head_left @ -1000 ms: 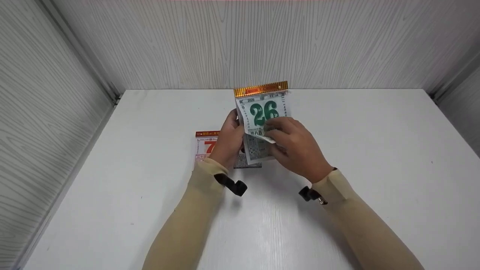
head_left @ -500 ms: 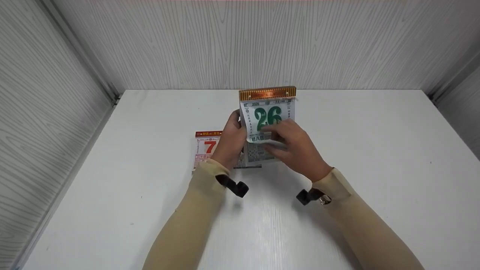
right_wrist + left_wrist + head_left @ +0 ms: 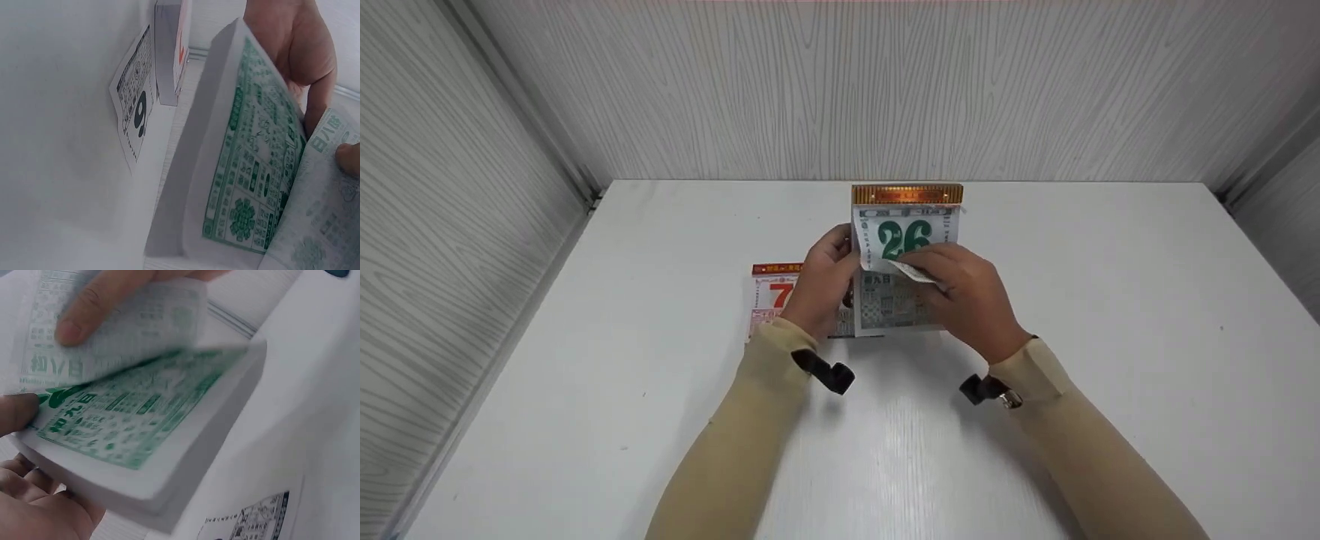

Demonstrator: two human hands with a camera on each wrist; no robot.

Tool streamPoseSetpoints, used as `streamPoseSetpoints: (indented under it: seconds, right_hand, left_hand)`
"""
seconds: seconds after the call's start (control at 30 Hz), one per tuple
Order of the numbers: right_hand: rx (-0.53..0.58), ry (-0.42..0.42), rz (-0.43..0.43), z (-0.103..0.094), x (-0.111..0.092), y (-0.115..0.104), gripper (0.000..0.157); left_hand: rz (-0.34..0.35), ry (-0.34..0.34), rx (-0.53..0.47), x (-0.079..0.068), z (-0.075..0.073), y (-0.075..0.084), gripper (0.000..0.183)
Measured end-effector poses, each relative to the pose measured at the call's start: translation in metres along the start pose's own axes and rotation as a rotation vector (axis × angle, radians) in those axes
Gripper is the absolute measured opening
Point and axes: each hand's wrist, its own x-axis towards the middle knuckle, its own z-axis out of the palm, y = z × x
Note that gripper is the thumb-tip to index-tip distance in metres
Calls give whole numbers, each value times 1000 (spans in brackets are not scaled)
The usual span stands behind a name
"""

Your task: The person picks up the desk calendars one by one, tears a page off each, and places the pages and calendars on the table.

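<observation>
Since a second earlier, the thick calendar [image 3: 891, 304] had shifted rightward and toward the person, raised over the desk [image 3: 1110, 300]. The left hand [image 3: 819, 285] gripped its left side, fingers curled round it; the right hand [image 3: 971, 296] pinched the lifted 26 page [image 3: 904, 236]. Another calendar [image 3: 771, 296] and a loose sheet [image 3: 135, 101] lay nearby on the desk.
</observation>
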Motion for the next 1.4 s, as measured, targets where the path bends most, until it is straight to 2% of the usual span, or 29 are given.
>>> streamPoseSetpoints:
  seconds: [0.17,0.3,0.43,0.53,0.67,0.97,1.23,1.4]
  right_hand:
    - [-8,3,26,-3,1,0,30]
    - [-25,0,27,-3,2,-1,33]
    - [-35,-7,43,-5,1,-2,40]
    - [-34,-2,61,-7,2,-2,41]
    - [-37,16,78,-10,3,-1,33]
    - [-54,39,70,-11,5,5,26]
    - [-43,64,44,-13,6,5,22]
    - [-24,73,51,-15,7,7,21]
  left_hand:
    - [18,43,93,0,-2,-2,33]
    - [31,101,114,1,-2,-2,32]
    - [83,130,130,1,-2,-2,32]
    - [131,136,151,1,-1,-2,31]
    - [167,142,133,-1,0,-2,34]
    - [188,126,100,-1,1,-2,38]
    - [189,151,132,-3,0,-1,38]
    - [183,152,114,-3,2,1,38]
